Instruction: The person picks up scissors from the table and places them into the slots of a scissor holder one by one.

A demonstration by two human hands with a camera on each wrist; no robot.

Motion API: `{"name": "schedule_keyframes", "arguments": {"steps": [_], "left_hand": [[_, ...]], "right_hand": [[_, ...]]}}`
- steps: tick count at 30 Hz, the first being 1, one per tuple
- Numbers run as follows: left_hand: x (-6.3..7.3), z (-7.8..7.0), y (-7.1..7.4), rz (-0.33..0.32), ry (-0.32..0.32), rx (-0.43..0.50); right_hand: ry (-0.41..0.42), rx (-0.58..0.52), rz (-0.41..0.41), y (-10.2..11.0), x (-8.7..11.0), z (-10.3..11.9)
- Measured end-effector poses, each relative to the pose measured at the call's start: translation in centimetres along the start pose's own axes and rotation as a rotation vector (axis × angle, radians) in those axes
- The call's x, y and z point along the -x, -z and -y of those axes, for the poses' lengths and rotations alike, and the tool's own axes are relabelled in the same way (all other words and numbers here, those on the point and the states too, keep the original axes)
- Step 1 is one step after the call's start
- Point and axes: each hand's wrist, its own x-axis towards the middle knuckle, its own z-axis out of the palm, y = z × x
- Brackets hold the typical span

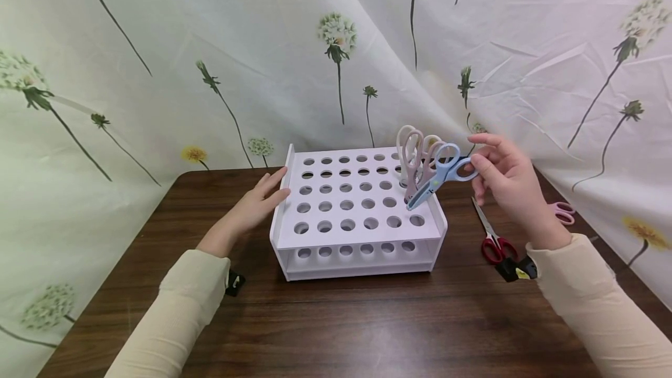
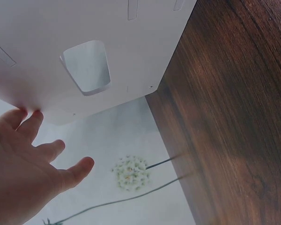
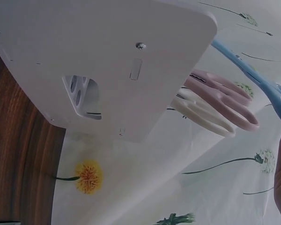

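A white rack (image 1: 336, 215) with rows of round holes stands on the table. My left hand (image 1: 254, 203) touches its left side panel with extended fingers; in the left wrist view the fingertips meet the panel's edge. My right hand (image 1: 506, 179) pinches blue scissors (image 1: 437, 181) by one handle loop, between thumb and fingers. Their blades slant down to the left, tips over the rack's front right holes. Behind them, pink scissors (image 1: 412, 169) and white-handled scissors (image 1: 401, 140) stand handles up in the right-hand holes, partly overlapped by the blue pair.
Red-handled scissors (image 1: 491, 240) lie on the table right of the rack, near the right wrist. Farther right, a pink scissors handle (image 1: 557, 209) shows behind the forearm. A flower-print cloth (image 1: 294, 74) hangs behind the dark wooden table (image 1: 336, 325).
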Motion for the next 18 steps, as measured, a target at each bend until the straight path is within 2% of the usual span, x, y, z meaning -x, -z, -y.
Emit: {"name": "schedule_keyframes", "arguments": {"steps": [12,18], "left_hand": [[-0.06,0.16,-0.06,-0.007,-0.004,0.018],[0.04,0.14,0.02,-0.008,-0.016,0.023]], "right_hand": [[-0.035,0.172,0.040,-0.33,0.14,-0.33],[-0.056,0.157,0.050,-0.22,0.19,-0.20]]}}
